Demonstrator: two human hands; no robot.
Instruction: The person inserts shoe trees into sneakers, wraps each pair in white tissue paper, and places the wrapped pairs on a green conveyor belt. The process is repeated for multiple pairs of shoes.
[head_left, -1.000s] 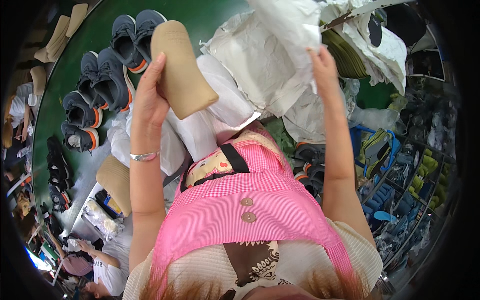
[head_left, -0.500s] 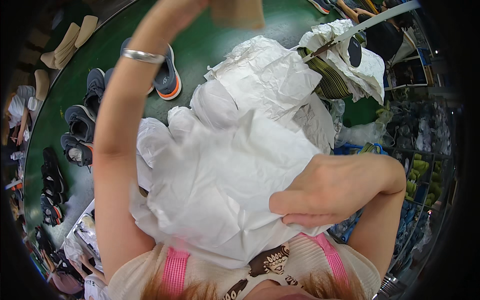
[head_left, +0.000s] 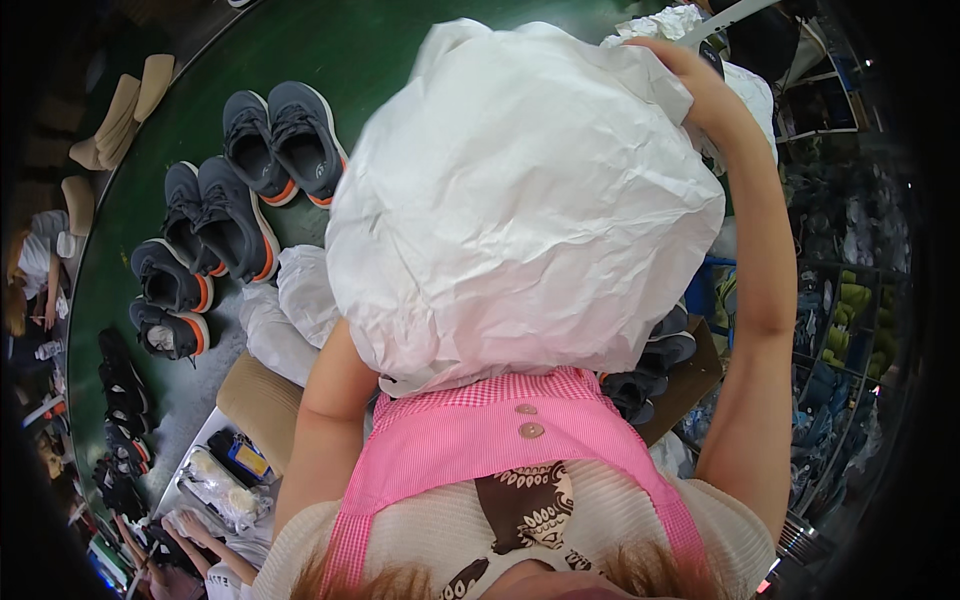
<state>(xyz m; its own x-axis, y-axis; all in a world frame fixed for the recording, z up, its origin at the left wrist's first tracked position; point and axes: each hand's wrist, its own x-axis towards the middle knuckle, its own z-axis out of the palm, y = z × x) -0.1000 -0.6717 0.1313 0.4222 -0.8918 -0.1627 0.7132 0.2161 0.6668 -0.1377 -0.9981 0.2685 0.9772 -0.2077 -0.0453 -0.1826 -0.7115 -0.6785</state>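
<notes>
A large sheet of crumpled white wrapping paper point(head_left: 520, 200) is spread out in front of my chest and covers most of the middle. At its upper right edge, my right hand point(head_left: 688, 75) has its fingers curled on the paper, partly behind it. My left forearm point(head_left: 340, 400) passes under the lower left edge of the sheet. The left hand itself is hidden behind the paper. Just left of the sheet lie white paper-wrapped bundles point(head_left: 285, 335), and a tan curved pad point(head_left: 258, 405) sits beside my left forearm.
Pairs of dark grey shoes with orange soles point(head_left: 225, 215) stand along the left of the green table point(head_left: 400, 45). More dark shoes point(head_left: 650, 365) are in a cardboard box at lower right. Wire racks point(head_left: 850, 330) line the right side. A co-worker's hands point(head_left: 190, 525) show at lower left.
My left arm has drawn back from above the table and gone under the paper. My right hand moved up and away to the sheet's far edge. The sheet is lifted and spread wider.
</notes>
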